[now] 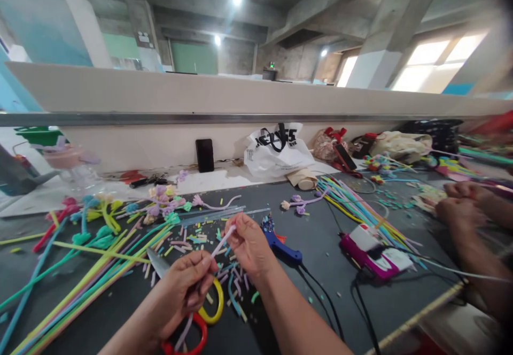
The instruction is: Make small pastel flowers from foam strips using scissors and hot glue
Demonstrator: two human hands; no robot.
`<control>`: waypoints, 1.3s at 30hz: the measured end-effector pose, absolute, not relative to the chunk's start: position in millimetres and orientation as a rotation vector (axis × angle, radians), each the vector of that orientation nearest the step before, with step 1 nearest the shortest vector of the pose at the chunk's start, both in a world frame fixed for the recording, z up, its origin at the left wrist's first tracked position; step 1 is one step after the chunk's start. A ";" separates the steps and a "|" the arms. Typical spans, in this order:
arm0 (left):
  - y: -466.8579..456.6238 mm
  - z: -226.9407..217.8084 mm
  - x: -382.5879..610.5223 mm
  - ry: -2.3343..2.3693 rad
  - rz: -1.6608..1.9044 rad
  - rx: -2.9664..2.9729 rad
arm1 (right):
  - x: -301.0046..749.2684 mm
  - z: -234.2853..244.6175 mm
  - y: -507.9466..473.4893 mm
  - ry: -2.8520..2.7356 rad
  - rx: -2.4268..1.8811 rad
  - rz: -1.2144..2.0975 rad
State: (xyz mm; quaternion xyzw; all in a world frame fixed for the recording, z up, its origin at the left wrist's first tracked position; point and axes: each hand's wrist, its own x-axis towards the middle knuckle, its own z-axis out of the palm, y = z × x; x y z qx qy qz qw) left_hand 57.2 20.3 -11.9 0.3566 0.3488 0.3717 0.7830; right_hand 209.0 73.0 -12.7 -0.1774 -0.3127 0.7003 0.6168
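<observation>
A pale purple pipe cleaner (223,241) stretches between my two hands. My left hand (187,280) is closed on its lower part, and a tail of the same colour hangs out below. Fingertips of my right hand (251,245) pinch the upper end. Scissors (216,302) with one yellow and one red loop show beneath my left hand, their blade out to its left; whether that hand touches them is unclear. Cut pipe cleaner pieces (236,283) are scattered around. Just beyond my right hand lies a blue glue gun (284,248).
Long pipe cleaners (94,277) lie at left, near finished coloured flowers (160,202). Another bundle (356,210) is at right, beside a magenta power strip (372,256) with trailing cords. A phone (205,155) and white bag (278,152) stand behind. Another person's hands (460,205) work at far right.
</observation>
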 end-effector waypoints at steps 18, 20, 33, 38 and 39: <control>-20.0 -4.4 51.1 1.055 0.573 0.992 | 209.3 -9.2 75.6 -0.697 -0.527 1.447; -25.2 1.9 26.0 1.072 0.371 1.138 | 210.0 -6.3 72.9 -0.696 -0.467 1.503; 2.8 6.4 50.3 1.008 0.140 2.491 | 211.9 -7.5 70.9 -0.601 -0.208 1.782; -5.6 6.2 31.1 0.979 0.103 2.521 | 210.9 -10.8 71.1 -0.639 -0.242 1.787; -4.0 7.4 24.2 0.965 0.132 2.478 | 210.0 -10.4 70.4 -0.663 -0.245 1.801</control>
